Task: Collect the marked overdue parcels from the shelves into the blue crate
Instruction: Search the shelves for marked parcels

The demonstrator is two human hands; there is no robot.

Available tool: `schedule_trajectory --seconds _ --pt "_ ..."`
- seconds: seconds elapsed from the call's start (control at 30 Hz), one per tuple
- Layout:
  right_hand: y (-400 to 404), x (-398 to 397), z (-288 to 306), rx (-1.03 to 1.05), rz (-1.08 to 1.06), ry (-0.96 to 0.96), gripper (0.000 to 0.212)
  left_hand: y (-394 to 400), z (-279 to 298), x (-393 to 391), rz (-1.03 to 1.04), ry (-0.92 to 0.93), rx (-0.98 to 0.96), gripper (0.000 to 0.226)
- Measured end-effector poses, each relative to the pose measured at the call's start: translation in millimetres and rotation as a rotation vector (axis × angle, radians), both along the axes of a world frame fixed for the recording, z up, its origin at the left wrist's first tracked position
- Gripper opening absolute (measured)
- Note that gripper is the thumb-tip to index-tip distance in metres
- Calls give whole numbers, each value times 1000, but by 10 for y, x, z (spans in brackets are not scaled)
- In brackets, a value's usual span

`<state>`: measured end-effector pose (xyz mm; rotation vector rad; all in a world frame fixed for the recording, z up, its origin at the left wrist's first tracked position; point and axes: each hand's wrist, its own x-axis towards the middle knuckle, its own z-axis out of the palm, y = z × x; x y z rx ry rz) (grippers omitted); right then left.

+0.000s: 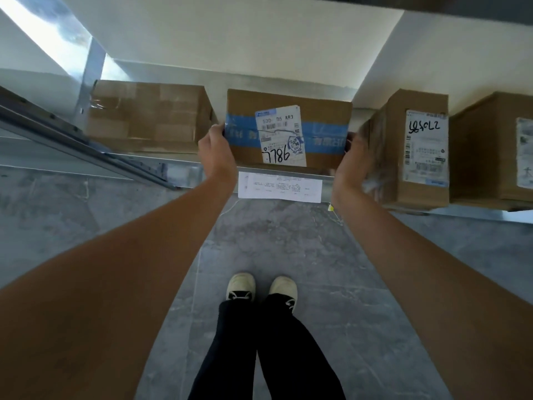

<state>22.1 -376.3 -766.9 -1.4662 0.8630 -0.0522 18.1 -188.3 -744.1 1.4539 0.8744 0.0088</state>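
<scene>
- The parcel (288,128), a cardboard box banded in blue tape, is sitting at the shelf (178,162) edge between two other boxes.
- The left hand (217,153) is curling its fingers round the box's left end; the right hand (349,166) is pressing against its right end, fingers hidden.
- It is looking stiff and probably light; the tape may be slick, so bare-cardboard ends are offering the better hold.
</scene>
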Motion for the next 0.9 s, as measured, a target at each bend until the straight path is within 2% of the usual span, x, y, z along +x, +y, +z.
schedule_trajectory --seconds 0.2,0.33,0.5,0.63,0.73,0.8,0.9 --pt "18 -17 82 -43 13 26 25 -13 110 39 -13 38 32 38" --pt "-11 51 2 15 62 129 30 -5 93 114 -4 142 -115 33" --pt "-114 84 -45 61 75 202 26 -41 10 167 -16 151 -240 33" --pt "-154 96 -26 18 77 210 26 -37 29 171 -81 166 -187 27" --pt "-48 20 75 -220 88 193 31 90 148 51 -37 32 -58 19" --pt "37 -63 232 -382 99 122 42 308 328 -60 -9 -35 16 21" --pt "273 -122 570 -552 247 -11 49 779 626 -166 55 -56 177 21"
